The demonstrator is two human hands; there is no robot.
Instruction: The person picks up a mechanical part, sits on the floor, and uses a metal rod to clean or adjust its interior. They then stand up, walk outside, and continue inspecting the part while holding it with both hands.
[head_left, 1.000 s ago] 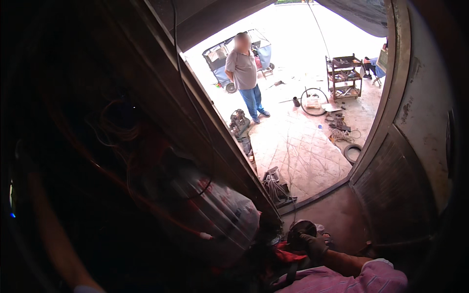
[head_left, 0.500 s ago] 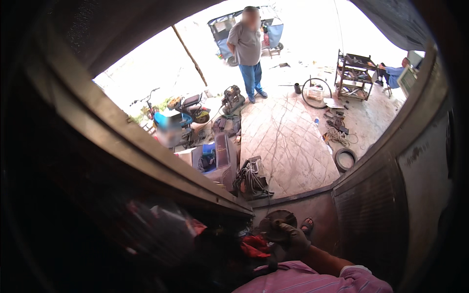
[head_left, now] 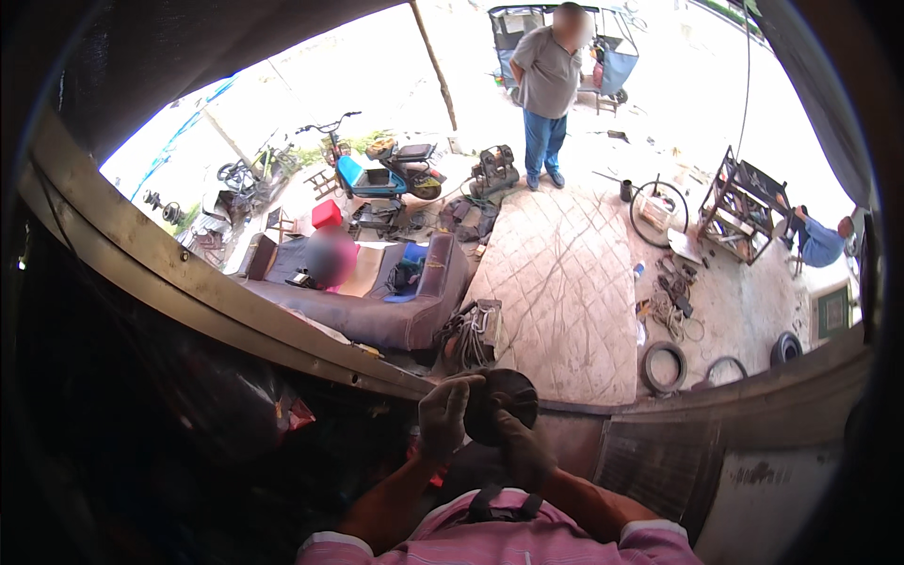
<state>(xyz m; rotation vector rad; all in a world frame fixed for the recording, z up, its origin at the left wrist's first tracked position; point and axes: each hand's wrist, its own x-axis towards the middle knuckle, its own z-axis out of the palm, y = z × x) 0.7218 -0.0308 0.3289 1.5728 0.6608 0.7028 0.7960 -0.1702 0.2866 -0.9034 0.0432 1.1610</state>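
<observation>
Both my hands grasp a dark round disc (head_left: 501,405) below the metal beam (head_left: 282,325): left hand (head_left: 443,419) fingers up, right hand (head_left: 523,450) gripping underneath.

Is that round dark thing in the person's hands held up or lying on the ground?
Held up. The dark round disc sits between the left hand and the right hand, both gripping its edges, above the yard floor.

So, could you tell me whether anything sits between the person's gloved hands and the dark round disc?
Nothing visible does: the left hand and right hand, both gloved, already grip the dark round disc from either side, fingers on its rim.
</observation>
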